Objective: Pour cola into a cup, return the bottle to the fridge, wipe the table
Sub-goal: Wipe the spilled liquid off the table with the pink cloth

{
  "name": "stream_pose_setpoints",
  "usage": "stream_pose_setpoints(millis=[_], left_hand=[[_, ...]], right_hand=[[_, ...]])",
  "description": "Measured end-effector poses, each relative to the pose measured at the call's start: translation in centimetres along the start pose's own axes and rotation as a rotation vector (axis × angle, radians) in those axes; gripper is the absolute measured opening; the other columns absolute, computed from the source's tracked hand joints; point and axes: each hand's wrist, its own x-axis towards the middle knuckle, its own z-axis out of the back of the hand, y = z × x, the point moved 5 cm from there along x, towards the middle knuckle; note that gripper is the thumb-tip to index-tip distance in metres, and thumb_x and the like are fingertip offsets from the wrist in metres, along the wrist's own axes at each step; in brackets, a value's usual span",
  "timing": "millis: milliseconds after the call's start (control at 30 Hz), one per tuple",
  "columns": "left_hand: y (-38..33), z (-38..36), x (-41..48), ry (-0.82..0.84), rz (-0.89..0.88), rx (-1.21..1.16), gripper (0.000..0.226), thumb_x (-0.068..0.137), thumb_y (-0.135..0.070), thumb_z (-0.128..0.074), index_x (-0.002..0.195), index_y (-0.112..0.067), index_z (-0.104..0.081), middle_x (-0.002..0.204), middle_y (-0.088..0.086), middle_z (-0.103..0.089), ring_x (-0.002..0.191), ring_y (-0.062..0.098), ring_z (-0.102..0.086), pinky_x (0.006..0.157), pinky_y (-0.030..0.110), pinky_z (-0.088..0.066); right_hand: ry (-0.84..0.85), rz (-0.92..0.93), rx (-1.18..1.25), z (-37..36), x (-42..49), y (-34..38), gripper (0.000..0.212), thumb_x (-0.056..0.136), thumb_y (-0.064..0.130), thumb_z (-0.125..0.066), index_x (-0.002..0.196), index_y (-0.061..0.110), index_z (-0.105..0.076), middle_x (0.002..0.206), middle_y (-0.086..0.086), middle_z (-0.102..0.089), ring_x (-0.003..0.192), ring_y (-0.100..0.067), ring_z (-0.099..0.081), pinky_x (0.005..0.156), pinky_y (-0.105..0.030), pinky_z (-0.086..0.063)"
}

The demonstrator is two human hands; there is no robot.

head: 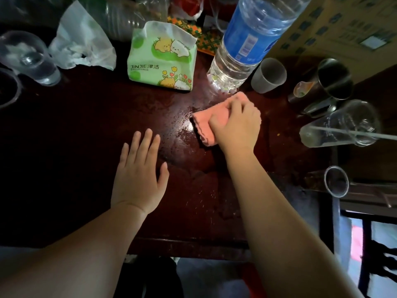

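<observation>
you're on the last step, wiping the table. no cola bottle shows anywhere in view, so i judge the pouring and the fridge trip are done, though i can't tell which cup holds the cola.

your right hand sits on top of the cloth. its fingers curl down over the far edge and the palm bears on it, so the folded pink wad is both gripped and pressed to the wood. the cloth lies right of centre on the table, just in front of the water bottle and near the grey cup.

your left hand lies flat on the table, fingers straight and a little spread, holding nothing — it looks like a brace.

a wet, speckled sheen shows just left of the cloth, meeting its edge. as i see it, the next move calls for a firm sweep leftward through that patch. keep the palm's weight on the cloth so it doesn't bunch up.

mind the far side. the water bottle stands just beyond the cloth and the tissue pack sits near it — a push forward could knock the one or wet the other. the glasses crowd the right edge too, so i'd keep strokes short on that side.
</observation>
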Motion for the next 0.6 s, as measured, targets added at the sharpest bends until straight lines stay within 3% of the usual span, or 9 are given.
stream_pose_setpoints(millis=[100, 167, 300, 367, 600], left_hand=[[0.0, 0.0, 0.0, -0.008, 0.002, -0.012, 0.064, 0.094, -0.042, -0.019, 0.150, -0.011, -0.026, 0.159, 0.006, -0.017, 0.148, 0.022, -0.009, 0.120, 0.044, -0.011], [0.0, 0.0, 0.0, -0.009, -0.001, -0.015, 0.064, 0.094, -0.042, -0.020, 0.150, -0.011, -0.026, 0.159, 0.007, -0.017, 0.148, 0.023, -0.009, 0.120, 0.043, -0.010], [0.0, -0.1, 0.1, -0.009, -0.001, -0.015, 0.064, 0.094, -0.042, -0.020, 0.150, -0.011, -0.025, 0.160, 0.007, -0.017, 0.148, 0.023, -0.009, 0.120, 0.043, -0.009], [0.0, 0.0, 0.0, -0.009, -0.001, -0.012, 0.064, 0.094, -0.042, -0.020, 0.150, -0.011, -0.025, 0.160, 0.006, -0.017, 0.148, 0.023, -0.009, 0.121, 0.042, -0.008], [0.0, 0.1, 0.0, -0.007, -0.003, -0.015, 0.063, 0.096, -0.041, -0.020, 0.150, -0.011, -0.024, 0.160, 0.007, -0.016, 0.148, 0.023, -0.008, 0.121, 0.042, -0.007]], right_hand=[[0.032, -0.004, -0.046, -0.1, 0.5, -0.1, 0.053, 0.072, 0.050, -0.051, 0.110, 0.013, -0.057, 0.113, -0.013, -0.051, 0.102, -0.033, -0.045, 0.086, -0.041, -0.038], [0.091, 0.099, -0.068, 0.3, 1.3, -0.3, 0.049, 0.077, 0.051, -0.054, 0.108, 0.013, -0.056, 0.111, -0.012, -0.050, 0.100, -0.033, -0.045, 0.082, -0.040, -0.038], [0.176, 0.698, 0.001, 1.9, 1.4, -0.6, 0.032, 0.089, 0.039, -0.056, 0.109, 0.016, -0.060, 0.108, -0.007, -0.055, 0.099, -0.026, -0.049, 0.082, -0.038, -0.041], [0.231, 0.843, 0.066, 1.9, 0.8, -1.5, 0.027, 0.092, 0.030, -0.055, 0.113, 0.014, -0.063, 0.108, -0.008, -0.057, 0.102, -0.026, -0.051, 0.086, -0.035, -0.041], [0.183, 0.532, 0.112, 1.5, 1.8, -3.7, 0.033, 0.087, 0.036, -0.051, 0.115, 0.024, -0.063, 0.112, -0.006, -0.054, 0.110, -0.023, -0.048, 0.085, -0.039, -0.046]])
